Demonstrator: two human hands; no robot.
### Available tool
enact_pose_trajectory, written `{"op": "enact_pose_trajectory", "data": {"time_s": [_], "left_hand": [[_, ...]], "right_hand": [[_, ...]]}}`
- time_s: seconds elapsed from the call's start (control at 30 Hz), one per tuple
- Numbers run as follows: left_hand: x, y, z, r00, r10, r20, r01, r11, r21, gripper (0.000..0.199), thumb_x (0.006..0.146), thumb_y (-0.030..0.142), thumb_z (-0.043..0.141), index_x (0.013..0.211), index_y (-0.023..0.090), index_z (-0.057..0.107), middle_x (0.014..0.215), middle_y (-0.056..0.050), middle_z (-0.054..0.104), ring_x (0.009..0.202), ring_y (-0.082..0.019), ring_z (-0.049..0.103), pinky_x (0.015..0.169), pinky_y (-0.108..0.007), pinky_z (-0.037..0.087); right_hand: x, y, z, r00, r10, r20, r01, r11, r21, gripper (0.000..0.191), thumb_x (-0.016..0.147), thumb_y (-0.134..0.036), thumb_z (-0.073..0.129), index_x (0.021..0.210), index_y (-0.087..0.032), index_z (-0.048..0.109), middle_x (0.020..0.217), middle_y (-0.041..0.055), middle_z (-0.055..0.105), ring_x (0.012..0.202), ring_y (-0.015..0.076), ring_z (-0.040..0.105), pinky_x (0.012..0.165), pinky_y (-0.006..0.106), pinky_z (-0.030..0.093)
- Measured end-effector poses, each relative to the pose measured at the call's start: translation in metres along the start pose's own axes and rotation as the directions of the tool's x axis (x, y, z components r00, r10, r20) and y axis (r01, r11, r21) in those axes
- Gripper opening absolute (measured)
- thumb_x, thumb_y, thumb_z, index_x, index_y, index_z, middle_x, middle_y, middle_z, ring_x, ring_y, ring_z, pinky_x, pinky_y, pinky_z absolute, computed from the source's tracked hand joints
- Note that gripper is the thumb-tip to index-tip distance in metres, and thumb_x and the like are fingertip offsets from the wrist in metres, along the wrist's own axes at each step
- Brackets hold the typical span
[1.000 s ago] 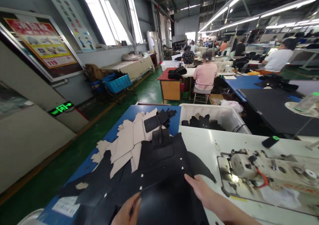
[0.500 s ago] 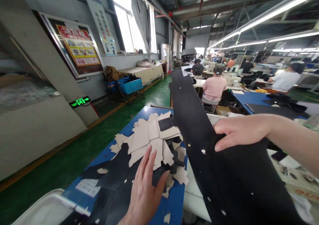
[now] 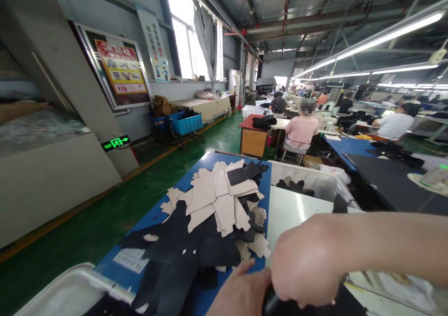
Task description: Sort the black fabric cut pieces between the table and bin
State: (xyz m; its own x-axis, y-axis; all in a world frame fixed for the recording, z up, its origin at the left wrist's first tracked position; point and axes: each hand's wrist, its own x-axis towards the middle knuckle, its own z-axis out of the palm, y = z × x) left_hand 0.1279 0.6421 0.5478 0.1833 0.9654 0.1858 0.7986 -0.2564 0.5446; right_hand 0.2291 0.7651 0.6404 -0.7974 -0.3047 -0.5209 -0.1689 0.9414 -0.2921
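A large black sheet [image 3: 350, 302] shows at the bottom edge, low and near my body. My right hand [image 3: 308, 260] is closed on it, knuckles up, with the fingertips mostly hidden. Close beside it, my left hand [image 3: 241, 290] also touches the black material, its fingers closed at the sheet's edge. To the left, beige cut pieces [image 3: 203, 190] lie in a loose pile on the blue table [image 3: 196, 164]. Black cut pieces [image 3: 175, 255] lie under and in front of them.
Beyond the white table [image 3: 287, 208] stands a white bin [image 3: 325, 178] with dark scraps. A person in pink [image 3: 301, 131] sits ahead. A blue basket [image 3: 185, 123] stands by the wall. At the lower left is a white tub's rim [image 3: 70, 271].
The black sheet has been lowered from its raised position, uncovering the bin and a red-topped desk. My right hand moved down, and my left hand moved right to the sheet.
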Motion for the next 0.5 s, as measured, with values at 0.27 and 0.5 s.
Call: {"op": "enact_pose_trajectory", "data": {"time_s": [0.27, 0.5], "left_hand": [[0.018, 0.006, 0.043, 0.946, -0.287, 0.149, 0.319, 0.746, -0.585, 0.023, 0.07, 0.027, 0.064, 0.086, 0.014, 0.07, 0.079, -0.002, 0.071, 0.076, -0.02, 0.063, 0.063, -0.021, 0.047], [0.019, -0.017, 0.026, 0.77, -0.638, 0.01, 0.423, 0.499, -0.756, 0.034, 0.06, 0.044, 0.075, 0.078, 0.017, 0.066, 0.065, 0.0, 0.067, 0.063, -0.018, 0.062, 0.059, -0.024, 0.049]], "right_hand": [[-0.008, 0.013, 0.003, 0.983, 0.081, -0.166, -0.085, 0.996, -0.016, 0.046, 0.038, -0.002, 0.081, 0.031, -0.025, 0.041, 0.03, -0.0129, 0.021, 0.032, 0.0086, 0.017, 0.043, 0.026, 0.022], [-0.041, 0.021, -0.039, 0.845, 0.031, -0.534, -0.272, 0.885, -0.379, 0.01, 0.076, -0.014, 0.062, 0.07, -0.02, 0.066, 0.065, -0.0009, 0.065, 0.061, 0.0135, 0.057, 0.051, 0.026, 0.038]]}}
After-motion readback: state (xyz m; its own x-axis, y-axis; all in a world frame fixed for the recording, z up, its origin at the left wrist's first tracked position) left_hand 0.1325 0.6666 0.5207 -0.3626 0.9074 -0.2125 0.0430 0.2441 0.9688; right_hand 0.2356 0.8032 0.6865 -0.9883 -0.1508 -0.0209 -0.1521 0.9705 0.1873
